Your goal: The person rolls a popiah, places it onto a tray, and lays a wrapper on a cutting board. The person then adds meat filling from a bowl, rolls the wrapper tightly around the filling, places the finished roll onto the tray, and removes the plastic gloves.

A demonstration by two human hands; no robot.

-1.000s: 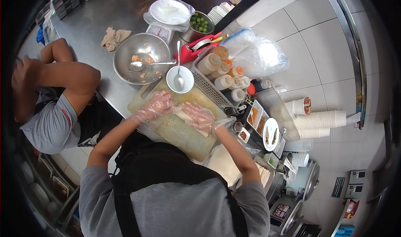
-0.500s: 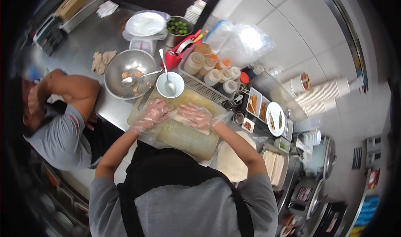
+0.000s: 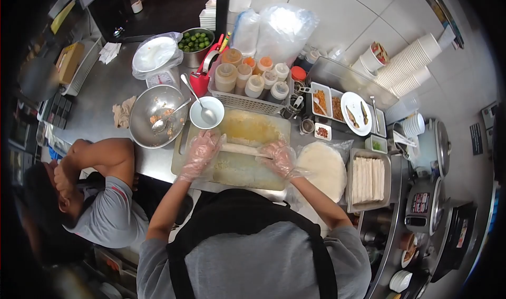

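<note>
A thin pale roll (image 3: 240, 149) lies across the middle of the greenish cutting board (image 3: 237, 176). My left hand (image 3: 201, 150), in a clear plastic glove, has its fingers closed on the roll's left end. At the right end, my gloved right hand (image 3: 278, 157) holds the roll with bent fingers. Behind my left hand stands a white bowl (image 3: 207, 113) with a spoon. To the right of the board is a stack of round pale wrappers (image 3: 322, 171), and beyond it a metal tray (image 3: 369, 205) of finished rolls.
A steel mixing bowl (image 3: 158, 117) with filling scraps stands at the left. Sauce bottles fill a basket (image 3: 247, 105) behind the board. A co-worker with folded arms (image 3: 105, 159) leans at the counter's left edge. Small condiment trays (image 3: 322, 131) sit at the back right.
The view has turned and shifted. My hands have moved apart to the roll's two ends, and the wrap that lay flatter under them is now a narrow roll.
</note>
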